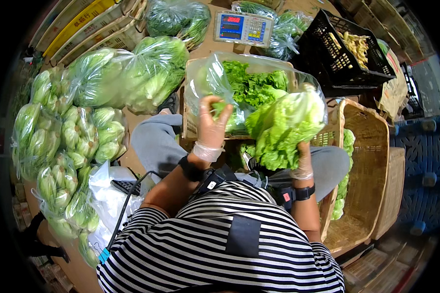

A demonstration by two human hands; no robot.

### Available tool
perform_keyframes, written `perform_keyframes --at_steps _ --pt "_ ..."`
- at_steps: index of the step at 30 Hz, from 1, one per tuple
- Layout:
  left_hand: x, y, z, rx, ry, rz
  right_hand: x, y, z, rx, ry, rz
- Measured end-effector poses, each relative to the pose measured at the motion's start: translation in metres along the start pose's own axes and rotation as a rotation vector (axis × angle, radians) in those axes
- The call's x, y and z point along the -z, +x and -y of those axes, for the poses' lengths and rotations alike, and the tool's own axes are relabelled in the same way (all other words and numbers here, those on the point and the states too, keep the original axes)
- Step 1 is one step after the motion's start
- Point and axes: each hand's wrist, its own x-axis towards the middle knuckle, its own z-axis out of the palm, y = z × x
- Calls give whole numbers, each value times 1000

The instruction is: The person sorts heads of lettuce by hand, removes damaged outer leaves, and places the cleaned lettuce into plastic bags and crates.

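My gloved left hand [211,122] is raised at the left side of a clear plastic bag [215,78], fingers slightly curled and apart, near or touching the plastic. Leafy green lettuce [249,78] lies inside that bag, which lines a pale crate [190,66]. My right hand [302,161], also gloved, grips a large pale-green lettuce head [283,127] from below, holding it over the crate's right part. The lettuce hides most of those fingers.
Bagged lettuces [112,78] fill the left side. A scale [243,28] sits behind the crate. A black crate [327,53] with pale knobbly produce stands upper right, a long tan basket [366,171] with greens at right, and blue plastic pallets [420,166] beyond.
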Motion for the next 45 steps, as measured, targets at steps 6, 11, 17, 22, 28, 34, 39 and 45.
perform_keyframes --at_steps 6,11,17,22,28,34,39,45 --pt "-10 45 66 45 934 -213 -5 56 50 103 -450 52" --pt "23 98 73 263 173 63 -36 116 72 186 -585 354" --pt "82 79 45 225 -84 -11 -55 168 57 123 -786 600" --pt "33 49 62 125 926 134 -43 164 34 41 -586 413" --pt "11 86 97 -233 1260 -11 -15 123 34 -21 -423 219" --pt "54 88 14 278 -523 343 -24 129 51 75 -541 282" --pt "131 50 -65 332 -706 179 -68 168 61 50 -847 646" --pt "125 46 -54 225 -927 348 -121 208 8 319 -1568 1112"
